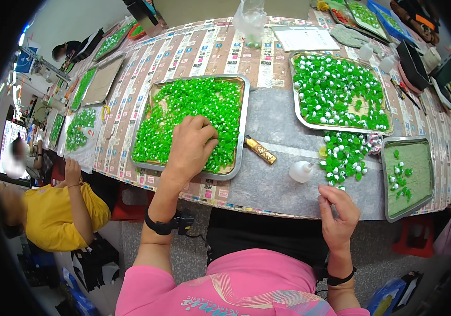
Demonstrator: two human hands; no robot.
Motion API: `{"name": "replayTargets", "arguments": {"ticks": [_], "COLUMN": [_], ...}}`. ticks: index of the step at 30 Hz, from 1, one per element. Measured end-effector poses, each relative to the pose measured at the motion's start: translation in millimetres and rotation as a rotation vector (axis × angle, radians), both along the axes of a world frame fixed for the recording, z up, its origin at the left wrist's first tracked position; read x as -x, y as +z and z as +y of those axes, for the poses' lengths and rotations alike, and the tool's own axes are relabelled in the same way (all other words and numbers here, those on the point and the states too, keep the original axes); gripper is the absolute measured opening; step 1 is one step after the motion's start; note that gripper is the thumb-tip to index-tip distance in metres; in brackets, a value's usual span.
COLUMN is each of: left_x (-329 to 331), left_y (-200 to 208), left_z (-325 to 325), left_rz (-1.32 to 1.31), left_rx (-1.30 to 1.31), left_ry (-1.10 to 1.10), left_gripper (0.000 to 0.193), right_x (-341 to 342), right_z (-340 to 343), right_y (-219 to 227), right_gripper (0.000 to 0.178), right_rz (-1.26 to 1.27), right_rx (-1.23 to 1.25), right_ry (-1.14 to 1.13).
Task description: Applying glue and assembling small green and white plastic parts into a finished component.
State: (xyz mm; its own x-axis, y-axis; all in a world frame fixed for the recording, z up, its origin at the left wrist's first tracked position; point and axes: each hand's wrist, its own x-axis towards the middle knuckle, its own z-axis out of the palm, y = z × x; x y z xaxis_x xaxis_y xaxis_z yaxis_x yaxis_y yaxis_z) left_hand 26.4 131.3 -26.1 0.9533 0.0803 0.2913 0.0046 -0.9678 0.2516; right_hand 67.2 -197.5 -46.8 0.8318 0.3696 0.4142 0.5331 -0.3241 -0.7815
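Observation:
My left hand (194, 145) is over a metal tray (245, 105) filled with small green plastic pieces with white dots (199, 97). Its fingers curl down among the pieces, and whatever is between the fingertips is hidden. At the table's front edge, my right hand (337, 213) is closed with thumb and forefinger together; anything held there is too small to make out. Just beyond it lies a loose pile of green pieces with white eyeball-like balls (341, 152). A small white squeeze bottle (301, 171) stands left of that pile.
A lighter (260, 149) lies beside the left tray. Another tray (341, 128) of green-and-white pieces stands farther right. A smaller tray (414, 195) holds several pieces. A paper sheet (305, 38) and a clear plastic bag (249, 21) sit at the back. A person in yellow (65, 216) sits at left.

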Motion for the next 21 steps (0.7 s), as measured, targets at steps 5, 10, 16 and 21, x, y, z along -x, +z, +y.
{"name": "replayTargets", "arguments": {"ticks": [5,10,16,21], "left_x": [3.4,17.1,30.6,41.2], "left_y": [-8.8,-12.4,-7.9,-18.9], "left_z": [-0.5,-10.1,-48.1,-75.8], "left_rz": [-0.178,-0.300,-0.072,0.116], "left_rx": [0.044,0.611,1.556,1.925], "left_ry": [0.002,0.056,0.033,0.014], "left_gripper": [0.011,0.011,0.019,0.022], "right_x": [-1.6,-5.7,-11.9,-8.8], "right_z": [-1.2,2.8,21.8,42.4], "right_y": [-0.3,-2.4,3.1,-0.8], "right_gripper": [0.016,0.019,0.041,0.050], "right_rz": [-0.015,0.010,-0.002,-0.022], "right_rx": [0.003,0.004,0.096,0.099], "right_ry": [0.002,-0.031,-0.037,-0.021]}}
